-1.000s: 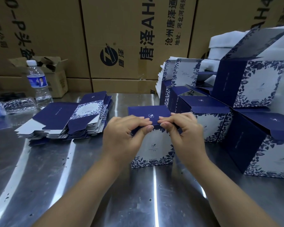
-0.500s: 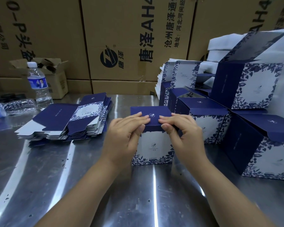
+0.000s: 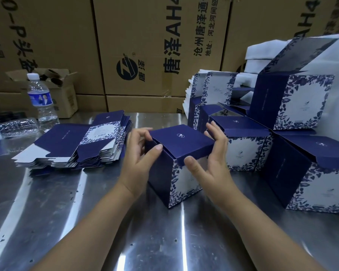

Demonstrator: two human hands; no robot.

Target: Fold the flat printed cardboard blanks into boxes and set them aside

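A folded navy box (image 3: 186,178) with a white, leaf-bordered face stands on the steel table (image 3: 82,222), one corner turned towards me and its lid down. My left hand (image 3: 139,155) grips its upper left corner, thumb on the navy side wall and fingers curled behind the lid. My right hand (image 3: 213,155) holds the right side, thumb on the lid's front edge and fingers up along the far edge. A stack of flat printed blanks (image 3: 72,145) lies to the left.
Finished boxes crowd the right: one beside my right hand (image 3: 247,153), a nearer one (image 3: 321,182), one stacked higher (image 3: 294,102). A water bottle (image 3: 41,100) stands at the back left, another lies flat (image 3: 14,127). Large brown cartons (image 3: 155,45) wall the back.
The box has been turned so that a corner faces me. My hands have moved from the front edge of the lid out to the box's left and right sides.
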